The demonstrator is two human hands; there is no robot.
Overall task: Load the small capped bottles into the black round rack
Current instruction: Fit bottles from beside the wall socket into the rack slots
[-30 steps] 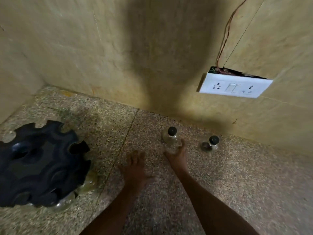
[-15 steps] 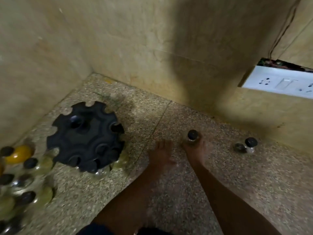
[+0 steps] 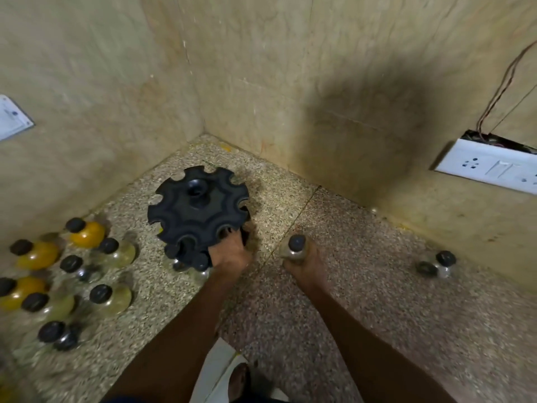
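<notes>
The black round rack [image 3: 197,210] stands on the speckled floor near the wall corner, with notched slots around its rim and a few bottles hanging under its near edge. My left hand [image 3: 231,253] grips the rack's near right edge. My right hand [image 3: 305,258] is closed around a small clear bottle with a black cap [image 3: 296,244], held upright just right of the rack. Two more capped bottles [image 3: 436,264] sit on the floor further right.
Several capped bottles, some yellow [image 3: 87,234] and some clear [image 3: 112,296], crowd the floor at the left. Walls close in behind and to the left. A loose white socket plate [image 3: 491,167] with wires hangs on the right wall. My foot [image 3: 238,379] is at the bottom.
The view swung left, bringing the rack toward the middle. My left hand moved from the bare floor onto the rack's edge. My right hand keeps hold of the bottle.
</notes>
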